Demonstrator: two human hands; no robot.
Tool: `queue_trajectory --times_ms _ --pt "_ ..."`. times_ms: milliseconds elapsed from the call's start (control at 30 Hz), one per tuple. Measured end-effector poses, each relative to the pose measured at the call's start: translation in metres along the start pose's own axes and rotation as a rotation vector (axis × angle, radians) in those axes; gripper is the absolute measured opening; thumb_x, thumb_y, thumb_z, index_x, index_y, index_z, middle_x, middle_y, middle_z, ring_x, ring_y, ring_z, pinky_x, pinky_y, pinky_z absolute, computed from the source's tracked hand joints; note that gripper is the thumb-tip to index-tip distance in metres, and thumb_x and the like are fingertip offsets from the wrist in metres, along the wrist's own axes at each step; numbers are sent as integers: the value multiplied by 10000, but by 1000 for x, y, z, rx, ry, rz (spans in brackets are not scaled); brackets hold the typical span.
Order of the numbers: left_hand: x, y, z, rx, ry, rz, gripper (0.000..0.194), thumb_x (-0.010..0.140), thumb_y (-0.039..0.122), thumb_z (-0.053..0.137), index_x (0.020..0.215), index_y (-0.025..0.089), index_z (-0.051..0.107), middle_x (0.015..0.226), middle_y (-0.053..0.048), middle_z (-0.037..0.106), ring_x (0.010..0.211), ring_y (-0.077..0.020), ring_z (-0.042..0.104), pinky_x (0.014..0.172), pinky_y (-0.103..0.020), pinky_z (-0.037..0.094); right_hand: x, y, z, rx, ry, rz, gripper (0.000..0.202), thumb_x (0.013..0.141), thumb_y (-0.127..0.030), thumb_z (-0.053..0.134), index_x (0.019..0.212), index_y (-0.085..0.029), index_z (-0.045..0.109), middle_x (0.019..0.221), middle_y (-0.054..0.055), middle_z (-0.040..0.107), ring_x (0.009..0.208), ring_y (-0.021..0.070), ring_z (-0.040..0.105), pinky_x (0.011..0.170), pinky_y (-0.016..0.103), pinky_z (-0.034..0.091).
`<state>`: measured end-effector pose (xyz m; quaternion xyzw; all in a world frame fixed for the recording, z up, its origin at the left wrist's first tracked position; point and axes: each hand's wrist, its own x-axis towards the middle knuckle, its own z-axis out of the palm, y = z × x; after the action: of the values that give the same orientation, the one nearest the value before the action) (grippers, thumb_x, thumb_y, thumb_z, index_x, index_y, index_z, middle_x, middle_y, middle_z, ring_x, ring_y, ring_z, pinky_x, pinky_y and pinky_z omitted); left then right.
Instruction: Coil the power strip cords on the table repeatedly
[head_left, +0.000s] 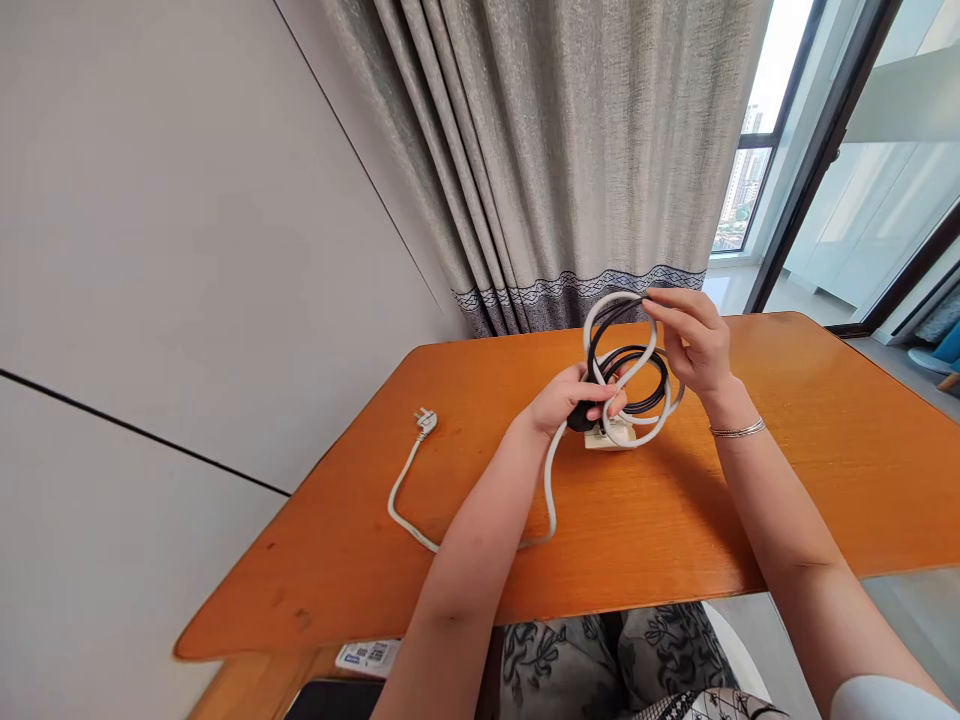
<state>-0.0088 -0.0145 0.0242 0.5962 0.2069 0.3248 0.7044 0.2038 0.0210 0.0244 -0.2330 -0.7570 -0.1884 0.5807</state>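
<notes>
My left hand is closed round a bundle of cords: loops of white power cord and a coiled black cable. A black plug-like end shows under its fingers. Thumb and fingers of my right hand pinch the top of the loops, where the black and white cords meet; which cord they hold I cannot tell exactly. A white power strip shows below the bundle, partly hidden by hand and cords. To the left, a white plug lies on the table, its cord passing under my left forearm.
The orange-brown wooden table has rounded corners and stands close to a pale wall panel. Behind it hangs a grey curtain, with a glass door at right. Below the front edge lie a dark flat object and a printed white package.
</notes>
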Motion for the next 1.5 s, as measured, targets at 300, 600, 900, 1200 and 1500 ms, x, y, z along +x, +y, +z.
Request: queue_trajectory --times_ms 300,600,900,1200,1500 --pt "-1 0 -15 133 37 54 562 575 536 861 861 149 570 522 41 559 394 -37 318 417 -215 230 -2 4 -5 272 -266 124 331 963 -367 575 1257 -292 710 1249 103 702 1223 262 634 1068 480 502" --pt "-4 0 -16 173 93 46 570 523 474 895 845 153 553 537 71 533 426 -36 361 445 -216 265 2 -5 -5 397 -416 259 507 776 -485 773 1204 -229 681 1379 153 631 1220 302 622 885 427 580" --pt "-5 6 -15 283 91 24 513 531 452 889 773 153 550 560 51 549 452 -52 414 450 -203 321 4 -18 -1 290 -471 390 197 885 -385 624 913 -202 689 913 65 764 831 203 711 762 301 506" --pt "-12 20 -15 545 246 108 420 589 350 837 922 123 718 902 -76 721 773 -182 639 688 -274 511 1 -20 6 172 -413 330 236 891 -422 569 800 -218 647 757 49 690 694 180 608 672 287 419" --pt "-18 24 -15 1031 636 47 330 704 337 739 974 174 645 929 -35 695 862 -211 636 829 -342 491 0 -26 15 162 -439 559 335 855 -417 593 626 -215 456 547 -44 435 539 109 348 562 264 284"
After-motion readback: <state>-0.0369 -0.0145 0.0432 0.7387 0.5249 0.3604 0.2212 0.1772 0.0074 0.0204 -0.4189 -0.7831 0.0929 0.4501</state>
